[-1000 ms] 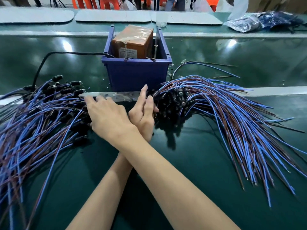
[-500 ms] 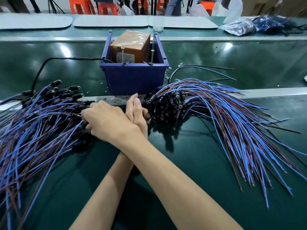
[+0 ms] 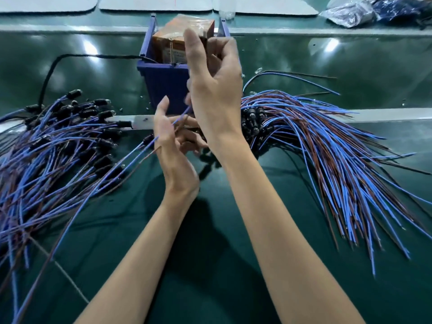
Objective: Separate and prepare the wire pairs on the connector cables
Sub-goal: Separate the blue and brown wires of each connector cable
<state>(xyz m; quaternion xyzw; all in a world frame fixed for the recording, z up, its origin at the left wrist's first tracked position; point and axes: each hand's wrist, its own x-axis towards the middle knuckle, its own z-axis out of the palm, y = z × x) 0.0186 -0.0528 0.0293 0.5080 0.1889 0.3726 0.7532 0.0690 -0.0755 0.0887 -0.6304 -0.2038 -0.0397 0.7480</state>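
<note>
In the middle of the frame, raised over the worktop (image 3: 210, 253), the left hand (image 3: 174, 150) is gripping one connector cable (image 3: 149, 143) while the right hand (image 3: 215, 90) is apparently pinching its blue wire (image 3: 180, 115), ideally peeling it off steadily, not jerking.

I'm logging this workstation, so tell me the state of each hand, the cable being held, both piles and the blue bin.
Held cable, lifted between both hands.
Left hand, fingers curled round that cable.
Right hand, raised, seems to pinch its blue wire; blurred.
Left pile, lying loose on the table.
Right pile, fanned out, connectors towards the hands.
Blue bin, upright, open-topped, brown box inside.
</note>
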